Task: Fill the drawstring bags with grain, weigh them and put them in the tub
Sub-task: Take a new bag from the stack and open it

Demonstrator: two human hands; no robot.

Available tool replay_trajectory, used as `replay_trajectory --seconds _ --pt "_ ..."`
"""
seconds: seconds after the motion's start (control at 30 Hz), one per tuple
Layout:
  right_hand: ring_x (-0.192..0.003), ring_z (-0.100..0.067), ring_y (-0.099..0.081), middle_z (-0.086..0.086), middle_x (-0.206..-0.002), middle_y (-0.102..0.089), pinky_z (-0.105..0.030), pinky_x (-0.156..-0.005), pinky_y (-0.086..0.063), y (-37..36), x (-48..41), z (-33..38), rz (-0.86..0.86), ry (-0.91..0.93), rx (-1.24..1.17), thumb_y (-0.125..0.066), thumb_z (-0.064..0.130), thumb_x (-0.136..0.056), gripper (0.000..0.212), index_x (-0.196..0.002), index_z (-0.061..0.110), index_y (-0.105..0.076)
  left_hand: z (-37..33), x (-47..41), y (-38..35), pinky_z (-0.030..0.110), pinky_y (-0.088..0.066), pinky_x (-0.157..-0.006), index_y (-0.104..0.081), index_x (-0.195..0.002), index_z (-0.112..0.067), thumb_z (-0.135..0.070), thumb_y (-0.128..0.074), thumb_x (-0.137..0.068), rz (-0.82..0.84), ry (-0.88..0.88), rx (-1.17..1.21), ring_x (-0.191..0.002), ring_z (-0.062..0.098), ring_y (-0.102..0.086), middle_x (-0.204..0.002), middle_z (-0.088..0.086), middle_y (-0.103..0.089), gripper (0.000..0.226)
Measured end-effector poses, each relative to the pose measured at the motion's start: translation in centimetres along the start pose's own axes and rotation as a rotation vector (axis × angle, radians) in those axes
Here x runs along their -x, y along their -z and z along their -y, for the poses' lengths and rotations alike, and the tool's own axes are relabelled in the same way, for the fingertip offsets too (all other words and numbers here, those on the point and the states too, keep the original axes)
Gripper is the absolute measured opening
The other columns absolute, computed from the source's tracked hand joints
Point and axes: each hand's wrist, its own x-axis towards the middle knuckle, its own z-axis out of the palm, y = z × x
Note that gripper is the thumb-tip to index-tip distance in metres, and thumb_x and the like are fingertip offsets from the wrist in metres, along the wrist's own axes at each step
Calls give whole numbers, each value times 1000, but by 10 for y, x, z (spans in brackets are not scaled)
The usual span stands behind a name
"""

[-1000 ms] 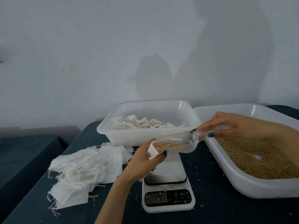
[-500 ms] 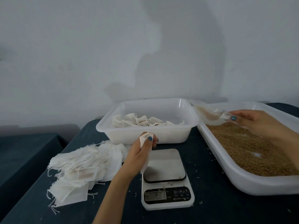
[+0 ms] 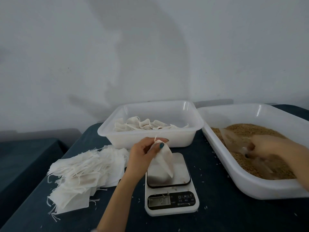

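Since the earlier frame the left hand (image 3: 142,156) has been bringing the filled bag (image 3: 163,166) down, and its bottom is now sitting on the plate of the scale (image 3: 170,203). Meanwhile the right hand (image 3: 270,148) has dropped with the scoop (image 3: 234,139) into the grain (image 3: 250,129).

Thumb and forefinger are pinching the bag's gathered neck. The bag is hanging down and to the right from the fingertips, with its long axis leaning a little off upright.

The right hand is lying at the scoop's handle, but it is smeared by motion, so I cannot tell whether its fingers are gripping or letting go.

The tub (image 3: 150,139) is standing just behind the scale. The left hand is much the nearer to it and probably needs only a short lift up and away once the weight is read.
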Motion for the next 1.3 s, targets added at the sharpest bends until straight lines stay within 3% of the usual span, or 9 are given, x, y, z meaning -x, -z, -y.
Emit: replay_trajectory --seconds 0.1,0.2,0.3,0.37,0.5,0.73,0.9,1.03,1.3 --pt "-71 -9 -57 5 -79 -61 -22 -61 -44 5 9 9 -83 15 87 -50 44 -98 30 -78 24 -57 8 -2 2 18 -51 -73 -75 -88 -25 -14 -63 -95 -3 69 -5 -83 5 -65 -100 -17 -74 18" --pt "-89 -16 -56 0 -106 -62 -28 -67 -46 11 23 27 -373 41 90 -42 42 -100 31 -111 19 -59 20 -3 5 24 -52 -76 -67 -85 -16 -10 -62 -95 -4 120 -84 -89 10 -66 -104 -21 -73 12" --pt "-108 -19 -56 -1 -122 -60 -36 -85 -50 15 45 63 -597 304 -212 -49 28 -99 33 -131 22 -54 26 -3 6 13 -49 -70 -64 -90 -20 -20 -62 -95 -48 132 -124 -91 0 -63 -106 -26 -69 6" --pt "-103 -6 -56 11 -114 -63 -24 -82 -46 11 65 95 -671 534 -410 -51 21 -97 31 -126 27 -57 28 -4 6 6 -46 -68 -67 -102 -28 -30 -62 -94 -74 157 -153 -93 -8 -60 -103 -26 -68 10" --pt "-93 15 -53 26 -96 -59 -6 -68 -40 -17 80 154 -528 695 -635 -49 25 -98 20 -111 38 -56 32 -3 8 0 -40 -71 -65 -113 -34 -35 -61 -95 -92 149 -252 -96 -17 -55 -102 -24 -65 18" --pt "-65 0 -54 11 -78 -59 -13 -56 -38 -68 19 173 -469 508 -946 -55 22 -98 6 -93 25 -54 36 -5 12 2 -41 -70 -65 -110 -33 -44 -54 -96 -149 142 -272 -94 -16 -55 -98 -23 -64 21" --pt "-75 0 -56 6 -84 -62 -13 -59 -36 -94 -6 160 -398 369 -1184 -52 25 -100 9 -94 22 -58 34 -6 19 5 -44 -71 -63 -107 -33 -47 -50 -97 -280 135 -256 -93 -12 -59 -104 -17 -66 22" --pt "-61 5 -53 5 -72 -58 -20 -56 -35 -95 -10 154 -432 339 -1211 -50 27 -100 19 -83 22 -59 33 -7 22 21 -51 -71 -59 -98 -40 -48 -51 -97 -367 190 -226 -86 -18 -58 -95 -24 -66 11" --pt "-52 5 -48 7 -65 -53 -24 -55 -33 -97 -9 154 -410 308 -1234 -50 23 -100 23 -78 20 -59 33 -6 25 18 -40 -64 -55 -98 -38 -55 -52 -92 -366 329 -301 -87 -5 -59 -91 -25 -63 18"
